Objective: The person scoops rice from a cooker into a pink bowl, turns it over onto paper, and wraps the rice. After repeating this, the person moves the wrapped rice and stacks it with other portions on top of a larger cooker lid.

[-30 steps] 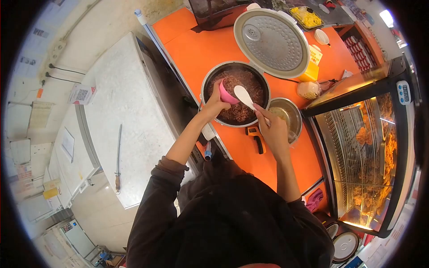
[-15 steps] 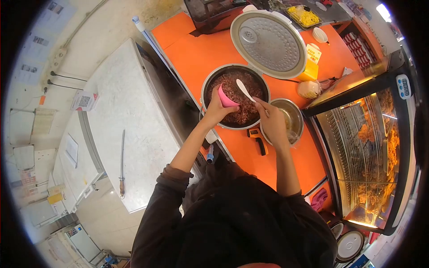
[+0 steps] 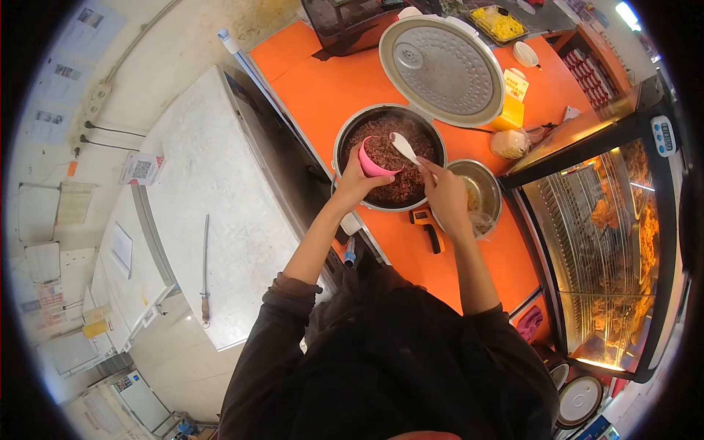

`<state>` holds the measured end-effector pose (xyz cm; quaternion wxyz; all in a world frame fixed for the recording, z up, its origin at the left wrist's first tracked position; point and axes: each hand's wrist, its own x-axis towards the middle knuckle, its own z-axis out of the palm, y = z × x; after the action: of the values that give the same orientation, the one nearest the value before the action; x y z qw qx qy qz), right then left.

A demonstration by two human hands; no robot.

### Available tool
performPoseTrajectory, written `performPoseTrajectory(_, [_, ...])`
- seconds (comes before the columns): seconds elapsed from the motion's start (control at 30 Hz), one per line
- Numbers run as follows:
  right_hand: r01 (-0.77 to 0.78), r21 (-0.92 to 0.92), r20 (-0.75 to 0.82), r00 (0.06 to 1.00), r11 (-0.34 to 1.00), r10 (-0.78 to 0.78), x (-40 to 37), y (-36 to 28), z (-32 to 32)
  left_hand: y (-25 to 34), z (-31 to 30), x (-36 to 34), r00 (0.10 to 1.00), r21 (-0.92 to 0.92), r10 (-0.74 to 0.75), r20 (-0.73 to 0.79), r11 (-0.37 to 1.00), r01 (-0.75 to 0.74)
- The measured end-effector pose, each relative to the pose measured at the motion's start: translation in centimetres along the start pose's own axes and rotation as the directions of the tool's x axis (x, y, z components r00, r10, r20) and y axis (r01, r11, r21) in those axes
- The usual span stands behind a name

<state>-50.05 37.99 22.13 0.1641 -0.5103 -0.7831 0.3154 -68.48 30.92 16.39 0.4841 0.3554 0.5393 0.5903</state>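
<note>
My left hand point(image 3: 352, 185) is closed around a pink cup point(image 3: 372, 168), tilted over the open rice cooker point(image 3: 339, 147). Dark reddish rice point(image 3: 400, 192) fills the cooker's pot, and some appears to be inside the cup. In my right hand point(image 3: 446, 196) is a white rice paddle point(image 3: 402, 147), its blade at the cup's far rim with a little rice on it. The cooker's lid point(image 3: 447, 73) stands raised behind. Beside my right wrist is a steel bowl point(image 3: 490, 183) with liquid and a clear plastic piece in it.
An orange-and-black infrared thermometer point(image 3: 427, 229) lies on the orange counter point(image 3: 469, 271). A lit display cabinet point(image 3: 601, 257) with fried food stands at right. At left, a sharpening steel point(image 3: 205, 271) rests on a white table point(image 3: 242, 198). A tray of yellow food point(image 3: 499, 24) sits at the back.
The paddle's blade has turned so its broad face shows, close to the cup's rim. The cup has tipped slightly, with more of its inside showing. Both hands keep their grip.
</note>
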Motion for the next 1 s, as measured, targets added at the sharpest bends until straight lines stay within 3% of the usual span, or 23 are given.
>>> performPoseTrajectory(0.13, [0.051,0.125,-0.063,0.997,0.991,-0.043,-1.0,-1.7,-2.0,0.1,-0.3,0.2,0.996,0.08,-0.023,-0.087,0.996,0.03])
performPoseTrajectory(0.2, [0.046,-0.027,0.05,0.998,0.999,-0.045,-2.5,-3.6,-2.5,-0.2,-0.2,0.3,0.994,0.111,-0.02,-0.11,0.993,0.032])
performPoseTrajectory(0.27, [0.043,-0.126,0.036,0.999,0.991,-0.039,-2.7,-4.1,-1.5,-0.8,-0.1,0.8,0.985,0.164,0.162,-0.054,0.975,-0.151])
performPoseTrajectory(0.3, [0.042,-0.225,0.022,0.999,0.973,-0.038,-2.7,-4.0,-1.1,-0.1,0.2,0.6,0.986,0.162,0.161,-0.05,0.975,-0.151])
performPoseTrajectory(0.37, [0.042,-0.228,-0.024,0.999,0.973,-0.049,-1.9,-3.1,-0.4,1.3,0.7,0.3,0.991,0.045,0.132,0.037,0.99,-0.133])
performPoseTrajectory(0.53, [0.065,-0.179,-0.097,0.992,0.982,-0.083,-0.1,-2.5,-2.1,1.4,0.4,0.4,0.989,0.006,0.122,0.084,0.992,-0.123])
performPoseTrajectory(0.6, [0.157,-0.091,-0.028,0.987,0.983,-0.16,0.1,-3.8,-4.3,1.2,0.1,0.1,0.991,-0.029,0.093,0.099,0.995,-0.091])
performPoseTrajectory(0.7, [0.277,-0.04,-0.047,0.959,0.96,-0.279,0.7,-3.5,-3.9,1.5,0.0,-0.1,0.992,0.061,0.058,0.11,0.996,-0.065])
performPoseTrajectory(0.73, [0.277,-0.04,-0.048,0.959,0.96,-0.279,1.0,-3.2,-3.6,1.7,0.0,-0.1,0.99,0.036,0.057,0.128,0.997,-0.062])
performPoseTrajectory(0.8, [0.212,-0.276,-0.054,0.97,0.938,-0.236,1.7,-2.2,-2.9,2.3,0.0,-0.2,0.988,0.013,0.058,0.143,0.998,-0.061])
performPoseTrajectory(0.9, [0.146,-0.355,-0.061,0.982,0.924,-0.178,2.8,-0.9,-3.0,2.8,0.0,-0.6,0.983,-0.01,0.14,0.119,0.99,-0.14])
performPoseTrajectory(0.93, [0.147,-0.354,-0.055,0.983,0.924,-0.178,2.8,-0.5,-3.3,2.8,-0.1,-0.8,0.985,0.006,0.138,0.104,0.99,-0.14])
performPoseTrajectory(1.0, [0.153,-0.182,-0.05,0.985,0.971,-0.165,3.0,-0.3,-4.1,2.5,-0.4,-0.8,0.986,0.022,0.139,0.09,0.99,-0.142])
